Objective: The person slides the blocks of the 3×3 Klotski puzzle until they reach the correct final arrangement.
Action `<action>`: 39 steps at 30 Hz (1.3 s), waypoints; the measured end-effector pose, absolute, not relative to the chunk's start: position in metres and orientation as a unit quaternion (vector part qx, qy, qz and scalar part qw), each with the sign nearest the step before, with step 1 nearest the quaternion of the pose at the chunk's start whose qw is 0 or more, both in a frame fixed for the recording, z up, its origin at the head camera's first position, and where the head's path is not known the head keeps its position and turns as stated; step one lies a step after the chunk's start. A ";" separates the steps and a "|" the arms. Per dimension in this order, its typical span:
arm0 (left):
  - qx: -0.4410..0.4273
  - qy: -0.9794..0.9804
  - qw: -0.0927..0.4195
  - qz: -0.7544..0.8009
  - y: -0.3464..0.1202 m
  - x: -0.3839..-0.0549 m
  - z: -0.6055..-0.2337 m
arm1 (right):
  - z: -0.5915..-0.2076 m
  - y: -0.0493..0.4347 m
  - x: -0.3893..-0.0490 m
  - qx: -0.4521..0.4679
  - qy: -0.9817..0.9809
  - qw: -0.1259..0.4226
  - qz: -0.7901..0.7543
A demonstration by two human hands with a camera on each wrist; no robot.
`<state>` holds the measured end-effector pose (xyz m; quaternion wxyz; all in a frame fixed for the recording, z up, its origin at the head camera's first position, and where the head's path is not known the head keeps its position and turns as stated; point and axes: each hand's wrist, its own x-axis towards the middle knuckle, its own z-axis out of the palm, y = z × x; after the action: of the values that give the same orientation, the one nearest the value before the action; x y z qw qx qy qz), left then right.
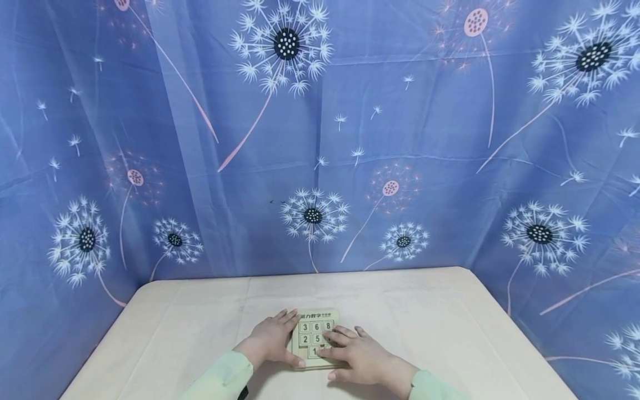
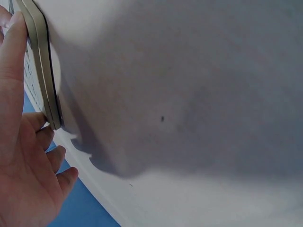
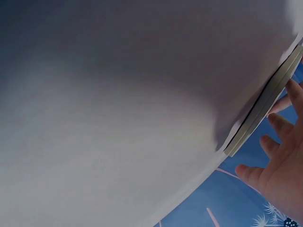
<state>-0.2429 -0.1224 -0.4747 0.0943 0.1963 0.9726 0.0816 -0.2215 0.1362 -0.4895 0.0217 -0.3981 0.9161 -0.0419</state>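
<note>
A pale number sliding puzzle (image 1: 320, 367) lies flat on the table, its tiles showing 3, 6, 8, 2, 5 and 1. Dark lettering runs along its top edge. My left hand (image 1: 272, 338) holds the puzzle by its left side, thumb on the lower left corner and index finger at the upper left. Over the right part, my right hand (image 1: 362, 358) spreads its fingers, with fingertips at the number tiles and the thumb off the lower edge. Those fingers hide some right-hand tiles. Both wrist views show the puzzle's side edge (image 2: 40, 52) beside the fingers.
A cream cloth covers the table (image 1: 200, 311), which has rounded far corners. Blue curtains (image 1: 280, 139) with dandelion prints hang behind it and on both sides. Light green sleeves (image 1: 220, 378) cover both forearms.
</note>
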 end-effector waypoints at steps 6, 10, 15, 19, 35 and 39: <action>0.198 0.973 0.091 0.080 -0.123 -0.243 -0.475 | -0.489 0.137 -0.221 -0.401 0.915 0.013 -0.041; 0.199 0.972 0.090 0.080 -0.123 -0.244 -0.477 | -0.489 0.138 -0.220 -0.408 0.912 0.000 -0.039; 0.196 0.973 0.093 0.080 -0.123 -0.245 -0.479 | -0.487 0.139 -0.219 -0.406 0.913 0.003 -0.037; 0.194 0.973 0.096 0.077 -0.122 -0.246 -0.479 | -0.486 0.140 -0.219 -0.399 0.916 0.012 -0.039; 0.187 0.973 0.102 0.088 -0.122 -0.244 -0.475 | -0.487 0.145 -0.220 -0.408 0.912 -0.008 -0.040; 0.188 0.973 0.103 0.086 -0.121 -0.244 -0.475 | -0.487 0.145 -0.220 -0.404 0.914 -0.001 -0.035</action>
<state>-0.2437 -0.1215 -0.4746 0.1027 0.1879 0.9730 0.0861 -0.2195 0.1452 -0.4866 -0.0015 -0.4042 0.9140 -0.0352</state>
